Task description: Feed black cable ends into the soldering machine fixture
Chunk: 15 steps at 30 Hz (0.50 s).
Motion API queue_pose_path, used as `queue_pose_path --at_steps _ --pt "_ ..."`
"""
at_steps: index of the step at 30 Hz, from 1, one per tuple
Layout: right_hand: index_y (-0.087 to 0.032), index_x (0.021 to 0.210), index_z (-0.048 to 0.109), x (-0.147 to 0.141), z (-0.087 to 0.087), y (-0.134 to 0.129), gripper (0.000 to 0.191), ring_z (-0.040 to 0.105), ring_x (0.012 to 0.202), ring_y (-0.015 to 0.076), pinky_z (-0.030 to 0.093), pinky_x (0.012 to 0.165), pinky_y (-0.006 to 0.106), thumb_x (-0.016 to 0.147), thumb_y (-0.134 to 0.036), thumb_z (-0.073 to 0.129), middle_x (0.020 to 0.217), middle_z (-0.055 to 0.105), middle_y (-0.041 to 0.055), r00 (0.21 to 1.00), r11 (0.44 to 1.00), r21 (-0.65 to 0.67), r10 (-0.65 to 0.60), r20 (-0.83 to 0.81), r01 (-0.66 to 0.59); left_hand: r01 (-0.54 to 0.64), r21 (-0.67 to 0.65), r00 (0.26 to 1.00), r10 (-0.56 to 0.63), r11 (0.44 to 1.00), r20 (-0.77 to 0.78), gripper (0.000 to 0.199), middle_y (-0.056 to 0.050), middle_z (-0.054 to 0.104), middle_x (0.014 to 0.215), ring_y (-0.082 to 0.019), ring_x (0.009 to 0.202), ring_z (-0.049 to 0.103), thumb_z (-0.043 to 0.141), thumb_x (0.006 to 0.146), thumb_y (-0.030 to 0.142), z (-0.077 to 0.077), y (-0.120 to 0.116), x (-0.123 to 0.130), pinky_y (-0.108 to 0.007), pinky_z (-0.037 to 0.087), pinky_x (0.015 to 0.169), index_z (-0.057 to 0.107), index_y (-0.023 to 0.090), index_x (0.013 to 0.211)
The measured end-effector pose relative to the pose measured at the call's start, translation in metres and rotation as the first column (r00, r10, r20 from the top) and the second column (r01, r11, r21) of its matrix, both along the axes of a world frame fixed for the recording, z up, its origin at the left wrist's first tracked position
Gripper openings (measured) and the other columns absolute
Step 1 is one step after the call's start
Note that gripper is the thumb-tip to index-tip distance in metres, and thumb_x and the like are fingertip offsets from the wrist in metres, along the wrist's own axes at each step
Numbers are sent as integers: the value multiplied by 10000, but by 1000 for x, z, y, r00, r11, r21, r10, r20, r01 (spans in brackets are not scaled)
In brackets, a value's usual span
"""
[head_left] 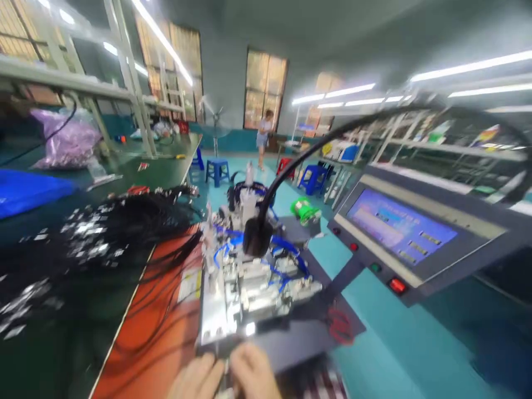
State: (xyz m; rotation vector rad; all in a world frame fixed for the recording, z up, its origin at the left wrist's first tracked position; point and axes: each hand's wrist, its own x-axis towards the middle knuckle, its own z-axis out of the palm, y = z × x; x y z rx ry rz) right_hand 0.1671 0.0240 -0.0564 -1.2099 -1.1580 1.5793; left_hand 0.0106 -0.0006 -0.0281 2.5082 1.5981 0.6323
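Note:
At the bottom of the head view, my left hand (198, 378) and my right hand (254, 370) are close together at the near edge of a bench-top machine (255, 280). Both have curled, closed fingers. A small pale piece shows between them, too blurred to name. The machine carries metal blocks, cylinders and blue air tubes. Left of it, a large bundle of black cables with shiny metal ends (97, 235) lies on the dark green table (50, 354), and some cables trail over an orange surface (152, 310) towards the machine.
A control panel with a lit screen (401, 227) stands at the right. A black flexible lamp arm (307, 149) arches over the machine. A green object (305, 210) and red cord (341, 327) lie nearby. Blue stools (217, 170) and another person (264, 136) are farther back.

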Motion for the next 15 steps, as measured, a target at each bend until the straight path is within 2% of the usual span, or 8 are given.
queue_pose_path --at_steps 1,3,5,7,11,15 --pt "-207 564 504 0 -1 -11 382 449 466 128 370 494 274 746 -530 597 489 446 -45 999 999 14 -41 -6 41 -26 -40 999 27 999 47 420 -73 649 1028 -219 919 615 425 790 77 3 -15 2 -347 548 767 629 271 1102" --pt "-190 580 483 1 0 -22 399 441 497 117 362 528 265 749 -536 589 527 455 -41 999 999 -11 -41 -19 41 6 -189 990 20 982 138 383 -76 629 1005 -193 921 602 381 807 70 12 -32 5 -317 538 789 621 220 1065" --pt "-181 622 500 4 0 -22 397 435 497 109 354 527 256 752 -548 578 566 488 -34 999 996 -84 -19 -35 16 -19 -234 976 69 972 206 351 -88 605 1017 -182 960 585 342 849 80 17 -37 3 -310 522 833 594 182 1071" --pt "-178 635 494 7 0 -19 400 432 489 104 348 522 253 755 -552 570 581 499 -31 999 992 -125 -9 -51 2 -65 -229 972 114 971 204 328 -98 583 1059 -180 990 579 327 886 111 17 -41 -3 -313 514 858 561 171 1108" --pt "-177 643 494 9 0 -19 389 442 495 104 349 522 252 753 -541 572 592 508 -29 998 991 -130 -21 -67 12 -153 -156 984 165 976 70 361 -120 523 1196 -207 1102 525 336 907 134 8 -62 -17 -359 488 911 474 174 1238" --pt "-172 682 518 7 -2 -20 337 448 508 104 361 523 249 731 -494 607 608 505 -33 997 991 -133 -29 -69 20 -219 -105 966 200 970 -161 435 -141 514 1257 -278 1125 498 357 891 133 0 -77 -22 -470 467 914 418 173 1321"
